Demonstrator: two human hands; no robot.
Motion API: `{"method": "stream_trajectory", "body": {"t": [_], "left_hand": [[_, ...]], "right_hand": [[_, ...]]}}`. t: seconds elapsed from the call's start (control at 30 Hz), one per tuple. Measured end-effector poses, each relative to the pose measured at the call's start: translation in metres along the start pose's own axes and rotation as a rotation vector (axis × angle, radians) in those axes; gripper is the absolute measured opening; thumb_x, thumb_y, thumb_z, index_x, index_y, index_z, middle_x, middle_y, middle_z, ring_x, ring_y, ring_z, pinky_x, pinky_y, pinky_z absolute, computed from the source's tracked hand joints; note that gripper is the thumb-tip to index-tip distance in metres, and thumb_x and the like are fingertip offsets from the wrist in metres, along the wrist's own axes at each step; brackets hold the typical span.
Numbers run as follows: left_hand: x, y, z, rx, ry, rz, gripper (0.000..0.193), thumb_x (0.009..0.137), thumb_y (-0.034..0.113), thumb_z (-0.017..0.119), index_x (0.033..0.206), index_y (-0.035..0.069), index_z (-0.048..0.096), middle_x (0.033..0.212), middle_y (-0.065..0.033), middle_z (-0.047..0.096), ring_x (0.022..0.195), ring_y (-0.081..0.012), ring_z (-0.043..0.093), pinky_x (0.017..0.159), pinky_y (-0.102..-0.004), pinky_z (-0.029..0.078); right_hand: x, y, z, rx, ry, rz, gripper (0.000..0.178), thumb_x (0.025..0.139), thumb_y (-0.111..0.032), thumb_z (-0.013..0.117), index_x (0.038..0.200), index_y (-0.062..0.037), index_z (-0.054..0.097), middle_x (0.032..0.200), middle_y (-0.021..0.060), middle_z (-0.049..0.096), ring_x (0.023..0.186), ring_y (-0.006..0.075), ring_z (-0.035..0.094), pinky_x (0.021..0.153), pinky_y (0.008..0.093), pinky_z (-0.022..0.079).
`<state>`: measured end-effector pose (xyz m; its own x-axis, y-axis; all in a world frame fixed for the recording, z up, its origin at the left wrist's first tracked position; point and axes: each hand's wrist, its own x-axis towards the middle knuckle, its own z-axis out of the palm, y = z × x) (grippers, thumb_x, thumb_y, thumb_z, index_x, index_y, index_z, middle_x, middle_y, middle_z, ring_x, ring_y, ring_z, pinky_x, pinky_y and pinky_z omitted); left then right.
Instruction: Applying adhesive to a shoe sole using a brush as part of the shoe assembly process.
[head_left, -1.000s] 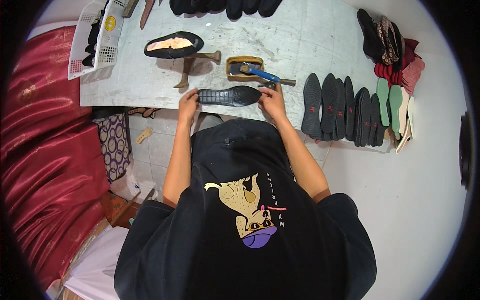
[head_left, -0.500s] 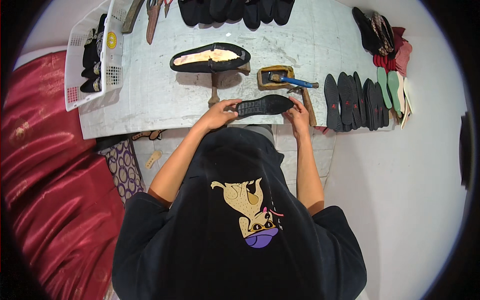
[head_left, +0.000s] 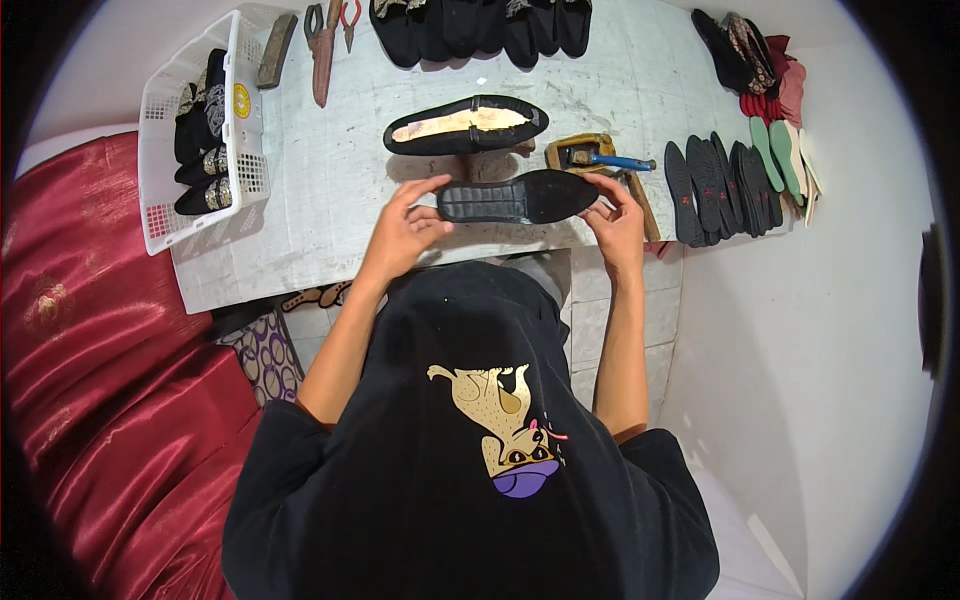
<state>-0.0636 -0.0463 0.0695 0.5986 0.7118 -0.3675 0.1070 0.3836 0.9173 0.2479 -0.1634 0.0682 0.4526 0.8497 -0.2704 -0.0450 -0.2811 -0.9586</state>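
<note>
A black shoe sole (head_left: 485, 202) is held level above the table's near edge, its grid-patterned heel part to the left and its tapered toe to the right. My right hand (head_left: 617, 222) pinches the toe end. The fingertips of my left hand (head_left: 405, 230) are curved around the heel end and touch its edge. Just beyond lies a black slip-on shoe (head_left: 467, 125), sole side up, with a pale inner area showing, on a metal stand that is mostly hidden.
Right of the shoe, a hammer (head_left: 610, 160) with a blue handle lies over a yellowish tray (head_left: 560, 150). Black soles (head_left: 708, 190) and green insoles (head_left: 770, 155) stand farther right. A white basket (head_left: 245, 140) of shoes is at left; pliers (head_left: 348, 25) and finished shoes (head_left: 480, 30) lie at the back.
Both hands have raised the sole from near the tabletop, closer to the camera. The view has shifted slightly, so the table things appear moved.
</note>
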Motion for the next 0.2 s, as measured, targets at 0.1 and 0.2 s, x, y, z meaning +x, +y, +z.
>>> {"method": "stream_trajectory", "body": {"t": [0.1, 0.2], "left_hand": [[-0.003, 0.005, -0.03, -0.078, 0.074, 0.151, 0.069, 0.083, -0.014, 0.075, 0.147, 0.003, 0.057, 0.148, -0.006, 0.046, 0.099, -0.0095, 0.063, 0.091, -0.0231, 0.054], [-0.002, 0.012, -0.056, -0.143, 0.001, 0.128, 0.067, 0.087, -0.011, 0.074, 0.15, 0.005, 0.056, 0.163, -0.0074, 0.037, 0.107, -0.012, 0.063, 0.094, -0.023, 0.053]], "right_hand": [[0.006, -0.021, 0.019, 0.194, -0.1, -0.018, 0.058, 0.078, 0.016, 0.063, 0.134, 0.0029, 0.063, 0.135, 0.0135, 0.064, 0.112, 0.0198, 0.069, 0.097, 0.0302, 0.055], [0.011, -0.034, 0.033, 0.233, -0.153, -0.063, 0.06, 0.081, 0.018, 0.058, 0.139, 0.0018, 0.062, 0.139, 0.0143, 0.063, 0.102, 0.0164, 0.072, 0.09, 0.0268, 0.056]]}}
